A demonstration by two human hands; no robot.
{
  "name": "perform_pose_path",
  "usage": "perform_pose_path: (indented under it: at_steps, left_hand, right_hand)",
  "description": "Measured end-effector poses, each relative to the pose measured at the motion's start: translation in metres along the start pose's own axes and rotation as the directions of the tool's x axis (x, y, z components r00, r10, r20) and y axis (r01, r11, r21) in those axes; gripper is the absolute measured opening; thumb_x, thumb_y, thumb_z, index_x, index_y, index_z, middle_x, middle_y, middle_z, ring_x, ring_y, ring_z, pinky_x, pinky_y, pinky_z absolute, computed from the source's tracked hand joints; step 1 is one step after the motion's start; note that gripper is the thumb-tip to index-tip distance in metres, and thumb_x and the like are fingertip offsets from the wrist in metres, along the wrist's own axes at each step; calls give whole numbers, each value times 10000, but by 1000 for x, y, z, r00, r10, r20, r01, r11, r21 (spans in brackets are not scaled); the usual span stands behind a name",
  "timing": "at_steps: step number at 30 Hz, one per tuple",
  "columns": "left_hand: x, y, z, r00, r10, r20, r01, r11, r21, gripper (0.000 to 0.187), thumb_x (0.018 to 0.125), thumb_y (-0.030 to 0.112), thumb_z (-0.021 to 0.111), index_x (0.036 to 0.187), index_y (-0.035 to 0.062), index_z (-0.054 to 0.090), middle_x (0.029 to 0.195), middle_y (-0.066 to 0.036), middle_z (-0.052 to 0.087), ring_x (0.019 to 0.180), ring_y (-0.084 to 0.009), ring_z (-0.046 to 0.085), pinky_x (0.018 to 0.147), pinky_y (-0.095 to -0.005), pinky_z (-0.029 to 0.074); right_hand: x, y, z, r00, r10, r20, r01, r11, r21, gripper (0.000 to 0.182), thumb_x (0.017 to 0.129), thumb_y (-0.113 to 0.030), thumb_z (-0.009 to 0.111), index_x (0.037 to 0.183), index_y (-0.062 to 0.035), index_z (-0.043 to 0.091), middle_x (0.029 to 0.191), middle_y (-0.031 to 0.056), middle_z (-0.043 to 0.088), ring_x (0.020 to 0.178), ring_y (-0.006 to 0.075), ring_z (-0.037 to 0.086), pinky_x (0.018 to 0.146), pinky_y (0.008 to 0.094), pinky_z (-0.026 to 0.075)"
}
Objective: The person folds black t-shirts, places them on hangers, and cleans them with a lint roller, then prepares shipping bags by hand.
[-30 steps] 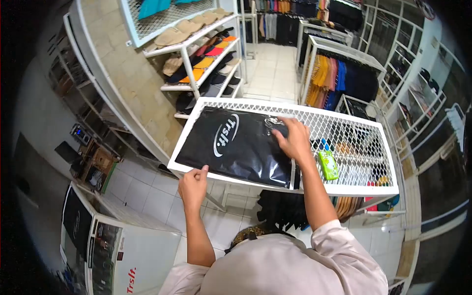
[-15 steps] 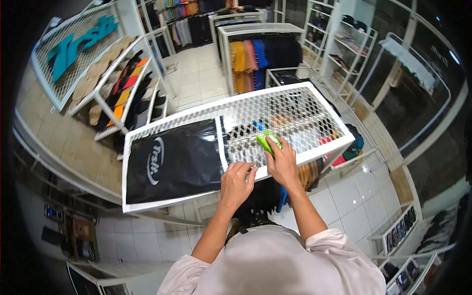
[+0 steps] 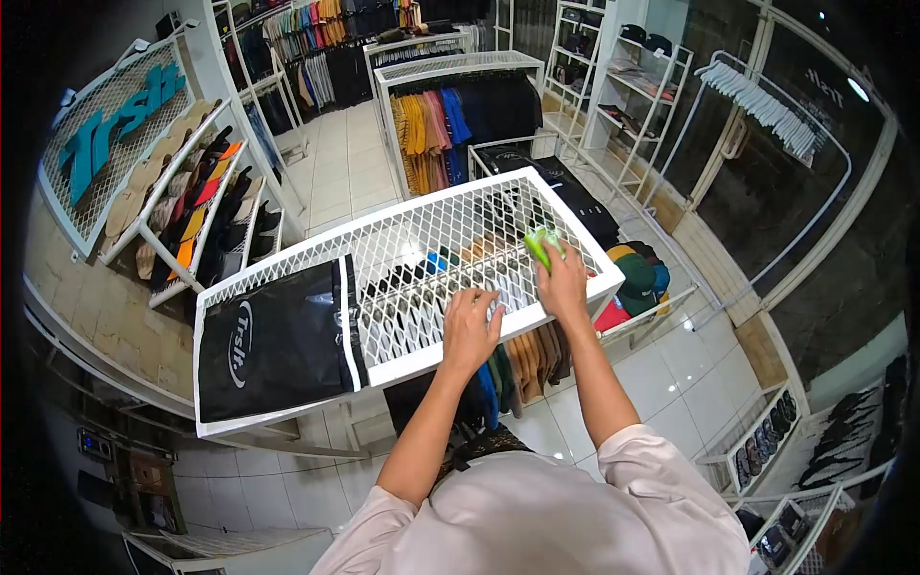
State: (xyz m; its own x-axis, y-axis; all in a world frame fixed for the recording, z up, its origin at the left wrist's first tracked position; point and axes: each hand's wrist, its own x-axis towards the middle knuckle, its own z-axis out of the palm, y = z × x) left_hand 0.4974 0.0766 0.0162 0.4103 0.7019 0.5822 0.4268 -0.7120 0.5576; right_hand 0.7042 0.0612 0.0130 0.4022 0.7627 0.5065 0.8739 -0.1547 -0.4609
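Observation:
My right hand [image 3: 563, 285] grips a small bright green object [image 3: 539, 245] and holds it just above the white wire-mesh top [image 3: 422, 240] of a clothes rack. My left hand [image 3: 471, 327] rests palm down on the mesh near its front edge, fingers spread, holding nothing. A black plastic bag [image 3: 273, 340] with a white logo lies flat on the left end of the mesh, away from both hands.
Folded and hanging clothes show under the mesh. Caps [image 3: 637, 271] sit on a low shelf to the right. A slanted shelf of caps [image 3: 177, 206] stands at left, more garment racks [image 3: 450, 105] behind, glass walls at right, white tiled floor around.
My view has swung right. My right hand left the black bag, took up the green object and lifted it. My left hand moved from the rack's front edge onto the mesh.

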Motion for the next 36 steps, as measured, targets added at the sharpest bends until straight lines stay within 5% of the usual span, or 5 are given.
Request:
perform_pose_path:
  at_steps: [6, 12, 18, 29, 36]
  left_hand:
    - [-5, 5, -20, 997, -65, -48, 60, 994, -90, 205, 886, 123, 729, 1053, 5, 747, 995, -151, 677, 986, -353, 627, 902, -423, 493]
    - [-52, 12, -108, 935, -307, -180, 295, 951, -91, 181, 895, 65, 735, 1066, 7, 750, 972, -162, 728, 936, -335, 683, 854, -406, 527]
    - [-92, -49, -210, 850, -356, -388, 417, 905, 83, 184, 925, 84, 723, 1083, -4, 757, 955, -153, 736, 874, -252, 718, 807, -337, 548]
    - [-191, -216, -395, 625, -484, -612, 779, 344, 524, 463, 966, 387, 663, 1295, 62, 692, 1257, -199, 652, 1189, -401, 573, 1047, -478, 435]
    - [-197, -223, -424, 543, -585, -602, 839, 384, 384, 403, 952, 357, 680, 1219, 60, 735, 1072, -195, 715, 1071, -384, 641, 981, -498, 455]
  right_hand:
    - [-21, -22, -14, 992, -50, -112, 39, 995, -97, 561, 919, -296, 704, 1435, -109, 589, 1499, 235, 467, 1315, 399, 481, 1128, 532, 308]
    - [-87, -97, -22, 990, -113, -78, 135, 910, 392, 345, 855, -101, 758, 1193, -61, 705, 1151, 169, 663, 1082, 365, 643, 919, 409, 503]
    - [-124, -187, 14, 915, -363, 178, 178, 756, 630, 260, 869, -122, 749, 1123, -67, 739, 998, 84, 690, 971, 261, 662, 855, 390, 461]
    - [-112, -291, 72, 906, -282, 316, 173, 927, 332, 462, 843, -502, 753, 911, -45, 763, 916, 172, 690, 908, 337, 631, 847, 452, 404]
    - [-109, -305, 84, 916, -245, 317, 166, 952, 256, 161, 870, -222, 702, 843, -66, 735, 867, 138, 696, 917, 335, 611, 842, 462, 386]
